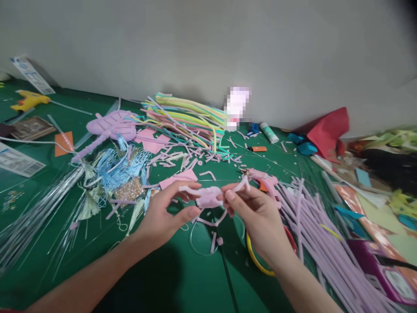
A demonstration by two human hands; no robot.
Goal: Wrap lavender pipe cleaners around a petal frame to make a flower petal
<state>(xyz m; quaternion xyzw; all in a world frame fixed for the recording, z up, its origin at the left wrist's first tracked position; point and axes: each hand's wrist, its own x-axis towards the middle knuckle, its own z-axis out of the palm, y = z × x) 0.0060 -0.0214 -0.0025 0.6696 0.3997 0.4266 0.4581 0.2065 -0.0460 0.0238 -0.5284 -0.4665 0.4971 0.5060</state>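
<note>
Both hands meet above the green table (182, 278) on a small pink wound pipe-cleaner piece (208, 197). My left hand (164, 213) pinches its left side between thumb and fingers. My right hand (252, 215) is closed on the loose pink pipe-cleaner end (241, 184) at the piece's right side. More pink strand hangs below the piece toward the table. Below the hands lie a thin wire ring (202, 243) and a yellow hoop (257, 261).
A pile of lilac pipe cleaners (325, 243) lies at right, multicoloured ones (189, 115) at the back. A lilac fan shape (110, 126), blue tassels (114, 167), clear sticks (35, 217), a yellow glue gun (29, 101), red paper (329, 128) and a glue stick (269, 132) surround them.
</note>
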